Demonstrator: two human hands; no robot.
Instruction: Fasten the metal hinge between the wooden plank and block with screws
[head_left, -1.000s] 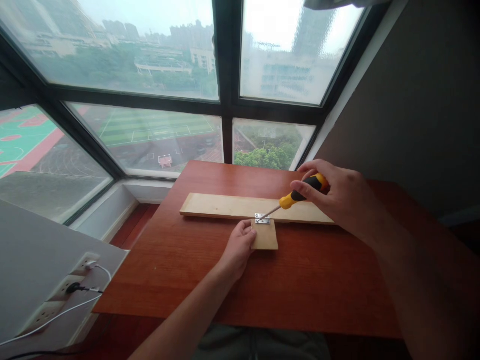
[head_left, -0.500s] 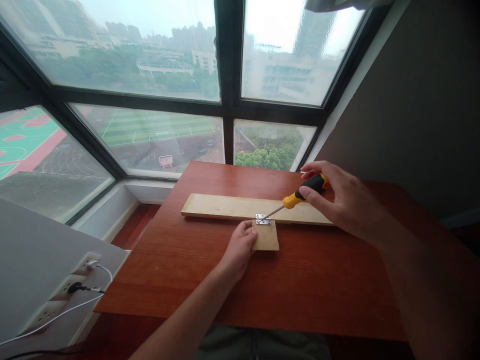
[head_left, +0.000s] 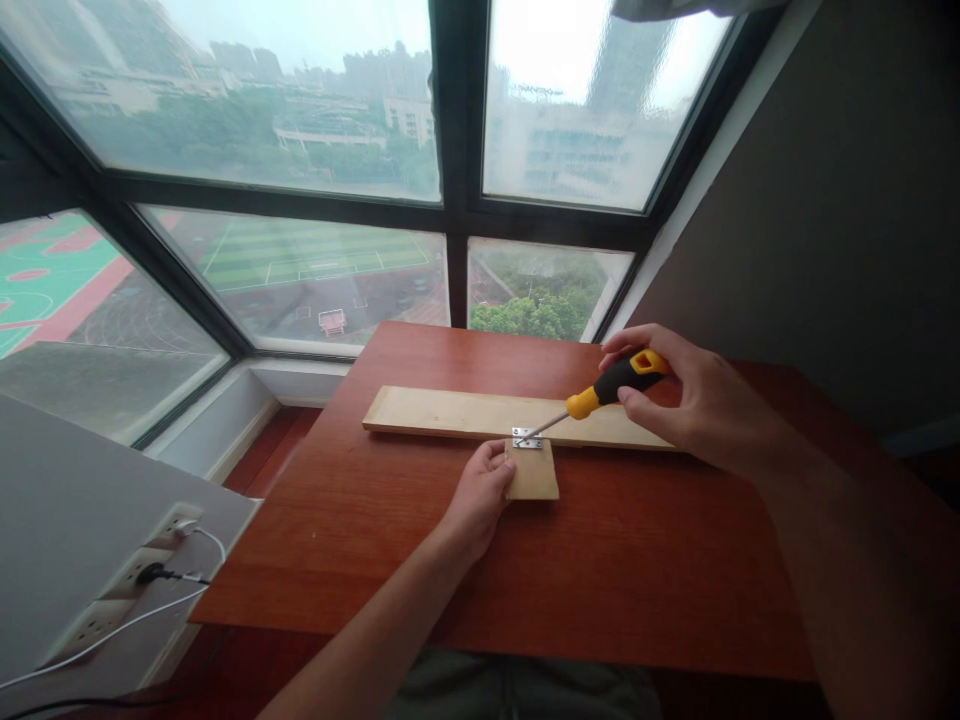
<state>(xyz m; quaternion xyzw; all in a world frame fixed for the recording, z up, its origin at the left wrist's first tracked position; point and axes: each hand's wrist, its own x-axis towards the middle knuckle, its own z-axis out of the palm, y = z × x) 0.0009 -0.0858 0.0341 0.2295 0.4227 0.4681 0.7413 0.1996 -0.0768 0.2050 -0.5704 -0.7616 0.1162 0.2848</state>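
A long pale wooden board (head_left: 450,412) lies across the red-brown table (head_left: 600,560). A small wooden block (head_left: 534,478) sits against its near edge, joined by a small metal hinge (head_left: 526,437). My left hand (head_left: 474,500) grips the left side of the small block, fingers curled on its edge. My right hand (head_left: 690,400) is closed around the yellow and black handle of a screwdriver (head_left: 600,392). The screwdriver's metal tip rests on the hinge.
Large windows with dark frames (head_left: 454,215) rise behind the table. A dark wall (head_left: 840,220) stands at the right. At the lower left a white power strip (head_left: 124,585) holds plugged cables.
My right hand has shifted its fingers on the screwdriver handle, turning it a little. The left hand and the boards have stayed put.
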